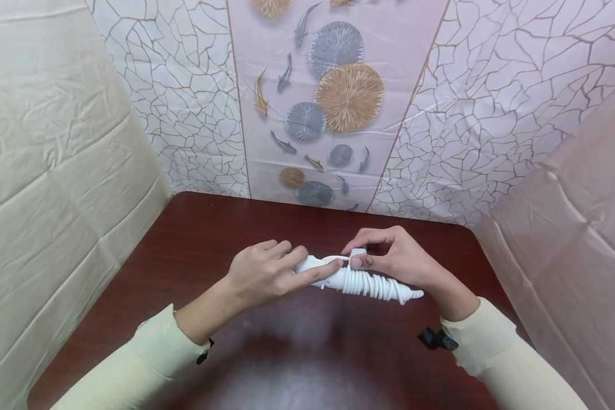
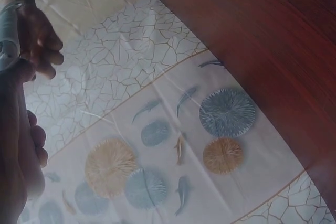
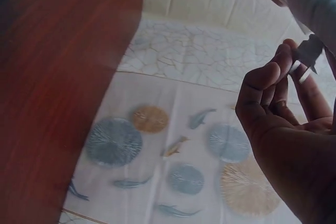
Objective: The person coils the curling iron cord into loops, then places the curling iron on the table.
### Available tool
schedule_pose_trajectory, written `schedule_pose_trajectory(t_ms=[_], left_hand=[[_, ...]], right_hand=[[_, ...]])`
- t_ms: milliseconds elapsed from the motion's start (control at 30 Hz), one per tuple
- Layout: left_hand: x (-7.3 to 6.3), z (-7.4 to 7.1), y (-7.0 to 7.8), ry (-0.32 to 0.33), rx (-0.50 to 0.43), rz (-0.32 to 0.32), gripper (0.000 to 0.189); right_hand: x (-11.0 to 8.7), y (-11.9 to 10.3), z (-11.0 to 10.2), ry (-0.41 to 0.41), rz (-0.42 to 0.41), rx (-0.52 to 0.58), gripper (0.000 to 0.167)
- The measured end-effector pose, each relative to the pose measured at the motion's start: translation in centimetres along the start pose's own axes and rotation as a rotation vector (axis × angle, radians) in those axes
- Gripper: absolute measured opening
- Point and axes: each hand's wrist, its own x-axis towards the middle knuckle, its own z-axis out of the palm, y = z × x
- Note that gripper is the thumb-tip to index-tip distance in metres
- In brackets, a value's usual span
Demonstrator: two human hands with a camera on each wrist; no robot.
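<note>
A slim white corded appliance lies level above the table, its own white cord wound in several coils round the right part and its tapered tail end pointing right. My left hand grips the left end from above, with the index finger stretched along the body toward the coils. My right hand pinches the cord's white plug between thumb and fingers, just above the coils. Metal prongs show on the plug in the right wrist view. The appliance's left end is mostly hidden under the left hand.
Below the hands is a dark red-brown wooden table with rounded far corners. A patterned cloth with fish and round motifs hangs behind it. Plain pale cloths close off both sides. Dark straps sit at the wrists.
</note>
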Motion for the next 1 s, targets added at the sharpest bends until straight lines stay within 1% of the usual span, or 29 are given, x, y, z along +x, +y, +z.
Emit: schedule_pose_trajectory(t_ms=[100, 200, 333, 400, 467, 567, 700, 833, 867, 900, 1000], left_hand=[[-0.1, 0.0, -0.1, 0.011, -0.001, 0.003, 0.038], [-0.2, 0.1, -0.2, 0.022, -0.002, 0.009, 0.038], [-0.4, 0.3, -0.3, 0.025, -0.007, 0.023, 0.04], [-0.5, 0.3, -0.3, 0.025, -0.009, 0.032, 0.041], [-0.6, 0.4, -0.3, 0.025, -0.009, 0.039, 0.042], [-0.7, 0.4, -0.2, 0.018, -0.013, 0.047, 0.043], [-1.0, 0.6, -0.1, -0.021, -0.025, 0.043, 0.044], [-1.3, 0.9, 0.2, -0.086, -0.065, 0.011, 0.045], [-1.4, 1.0, 0.4, -0.103, -0.08, -0.001, 0.046], [-1.5, 1.1, 0.5, -0.119, -0.092, -0.013, 0.047], [-1.7, 1.4, 0.9, -0.17, -0.125, -0.049, 0.052]], right_hand=[[0.0, 0.6, 0.3, -0.033, -0.013, -0.005, 0.018], [0.0, 1.0, 0.4, -0.083, -0.011, 0.011, 0.017], [0.0, 1.3, 0.3, -0.177, 0.037, 0.067, 0.024], [-0.1, 1.5, 0.2, -0.205, 0.07, 0.093, 0.027], [-0.2, 1.6, 0.2, -0.22, 0.101, 0.117, 0.029], [-0.4, 1.9, 0.4, -0.213, 0.135, 0.138, 0.029], [-0.7, 2.2, 1.1, -0.191, 0.179, 0.175, 0.027], [-1.1, 2.7, 1.7, -0.156, 0.233, 0.169, 0.029], [-1.1, 2.9, 1.8, -0.152, 0.26, 0.171, 0.028], [-1.2, 3.0, 2.0, -0.158, 0.295, 0.197, 0.029], [-1.3, 3.5, 2.1, -0.202, 0.438, 0.302, 0.036]])
